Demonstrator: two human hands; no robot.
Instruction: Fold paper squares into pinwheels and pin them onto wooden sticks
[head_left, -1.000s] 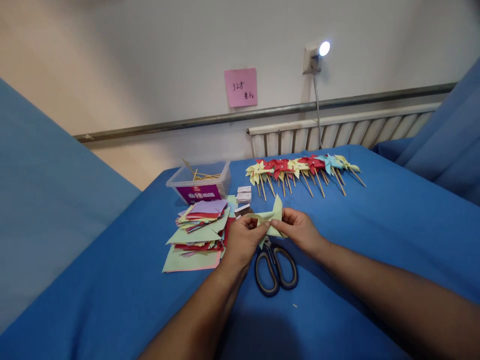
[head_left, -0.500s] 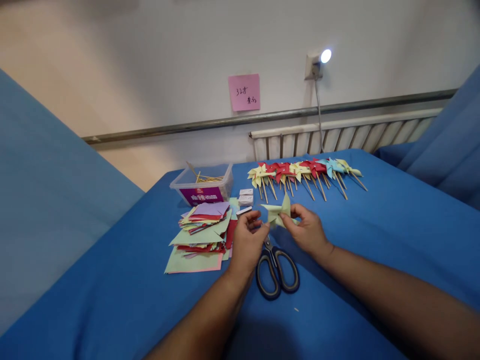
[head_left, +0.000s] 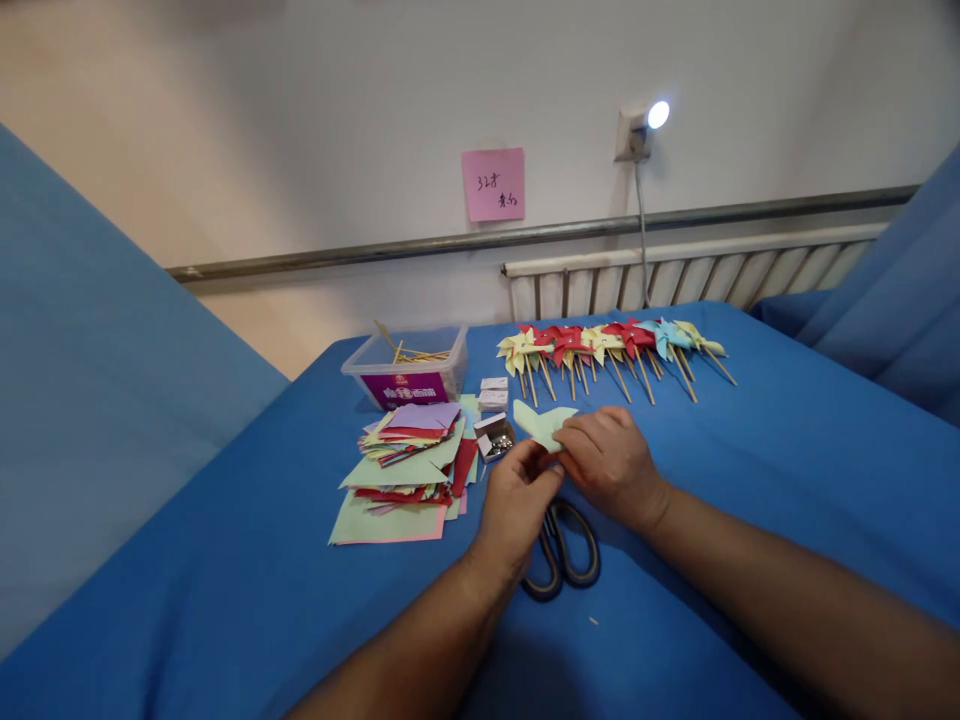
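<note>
My right hand (head_left: 609, 460) covers and pinches a light green folded paper pinwheel (head_left: 538, 420) held just above the blue table. Beside it, my left hand (head_left: 517, 500) touches the paper's lower edge with its fingertips closed on it. Black-handled scissors (head_left: 568, 562) lie on the table right under both hands, partly hidden by the left hand. A small open box of pins (head_left: 495, 437) sits just left of the green paper.
A stack of coloured paper squares (head_left: 405, 465) lies to the left. Behind it stands a clear plastic tub of wooden sticks (head_left: 409, 368). Several finished pinwheels on sticks (head_left: 611, 345) lie in a row at the back. Two small white boxes (head_left: 493, 393) sit near the tub.
The green paper pinwheel has been lowered and flattened under my right hand. My left hand moved right and down over the scissors, and the pin box is now uncovered.
</note>
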